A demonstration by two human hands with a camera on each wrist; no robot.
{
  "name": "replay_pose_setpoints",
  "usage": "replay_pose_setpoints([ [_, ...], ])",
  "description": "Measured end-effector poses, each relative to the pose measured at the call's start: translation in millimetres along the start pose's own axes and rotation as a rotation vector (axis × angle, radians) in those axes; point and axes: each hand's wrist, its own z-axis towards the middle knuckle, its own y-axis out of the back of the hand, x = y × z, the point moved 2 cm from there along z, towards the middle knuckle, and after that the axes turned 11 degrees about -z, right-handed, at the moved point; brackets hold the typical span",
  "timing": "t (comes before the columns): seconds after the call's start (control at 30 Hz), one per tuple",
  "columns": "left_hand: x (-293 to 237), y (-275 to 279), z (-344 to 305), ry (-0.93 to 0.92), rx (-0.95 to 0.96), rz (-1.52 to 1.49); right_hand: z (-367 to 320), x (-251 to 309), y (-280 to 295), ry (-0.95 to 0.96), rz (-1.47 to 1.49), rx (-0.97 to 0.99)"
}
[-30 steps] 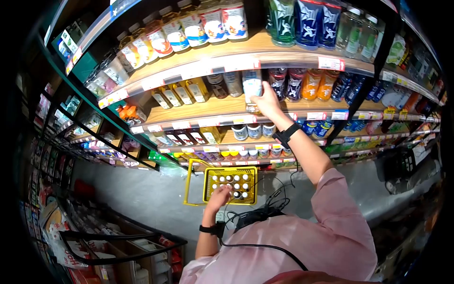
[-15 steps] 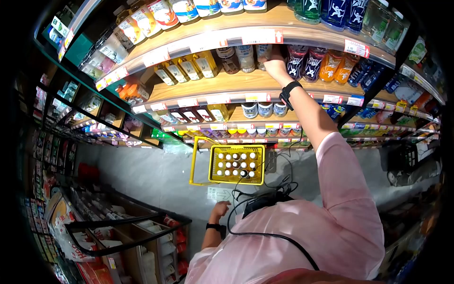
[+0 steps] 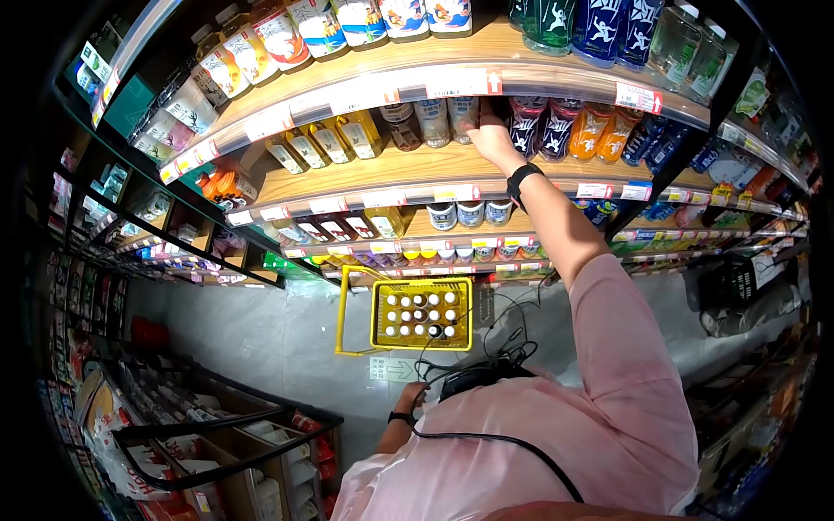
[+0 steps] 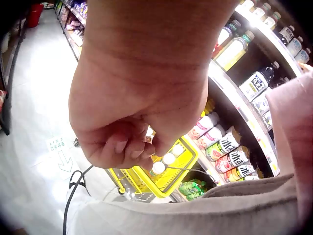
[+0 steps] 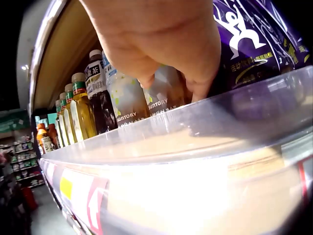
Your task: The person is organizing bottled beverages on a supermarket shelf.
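My right hand [image 3: 493, 143] reaches onto the middle shelf and holds a Suntory drink bottle [image 5: 165, 93], its thumb and fingers on either side. The bottle stands upright beside a matching Suntory bottle [image 5: 126, 95]. Its top is hidden behind my hand in the right wrist view. To its right are dark purple sports drink bottles [image 3: 526, 126]. Low by my body, my left hand [image 3: 411, 398] hangs with loosely curled fingers and holds nothing. In the left wrist view that hand overlaps the yellow shopping basket [image 3: 377, 317], which stands on the floor filled with several white-capped bottles [image 3: 420, 315].
A clear plastic lip [image 5: 146, 139] runs along the shelf front. Golden bottles [image 3: 356, 135] stand farther left, and large tea bottles [image 3: 360, 22] line the shelf above. Black cables [image 3: 504, 352] hang between my body and the basket. A display stand [image 3: 234, 434] is at the lower left.
My right hand has carried the bottle from in front of the shelf edge back into the row beside its match. My left hand has dropped from over the basket toward my body.
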Motion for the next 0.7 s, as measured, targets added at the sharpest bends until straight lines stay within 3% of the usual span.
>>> replay_pose_setpoints([
  [0.03, 1, 3, 4, -0.002, 0.001, 0.003, 1, -2, -4, -0.001, 0.000, -0.003],
  [0.1, 7, 9, 10, 0.272, 0.035, -0.423, 1, -7, -10, -0.004, -0.031, -0.057],
  [0.3, 23, 14, 3, 0.278, -0.100, -0.292, -6, 3, -5, -0.015, -0.049, -0.035],
  [0.43, 26, 11, -7, 0.320, -0.106, -0.381, 4, -9, -17, -0.010, -0.134, -0.045],
  [0.53, 7, 8, -14, 0.262, -0.064, -0.112, 16, -22, -29, -0.056, -0.176, 0.104],
  [0.6, 24, 10, 8, -0.338, 0.172, 0.413, -21, -9, -10, -0.061, -0.145, 0.143],
  [0.67, -2, 12, 33, -0.164, -0.143, 0.266, -105, 28, 10, 0.307, -0.095, -0.417],
  [0.7, -14, 17, 37, -0.201, -0.237, 0.282, -114, 37, 19, 0.284, -0.060, -0.361],
])
